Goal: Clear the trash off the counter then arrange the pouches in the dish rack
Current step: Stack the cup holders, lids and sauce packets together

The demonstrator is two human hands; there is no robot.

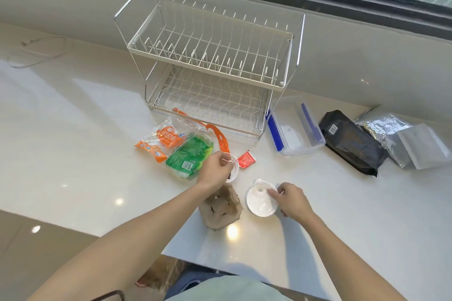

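A white two-tier wire dish rack (pixel 210 66) stands at the back of the pale counter (pixel 85 142). In front of it lie an orange-and-green plastic wrapper (pixel 178 149), a small red sachet (pixel 246 159) and a crumpled brown paper bag (pixel 221 208). My left hand (pixel 215 171) is closed on the rim of a small white plastic cup (pixel 233 166) beside the wrapper. My right hand (pixel 292 200) pinches the edge of a white round lid (pixel 260 200). At the right lie a black pouch (pixel 352 142) and silver foil pouches (pixel 401 139).
A clear lidded container with blue clips (pixel 293 127) sits right of the rack, between it and the black pouch. A thin white cable (pixel 36 51) lies at the far left. The counter's front edge (pixel 244 266) runs just below my arms. A window spans the back.
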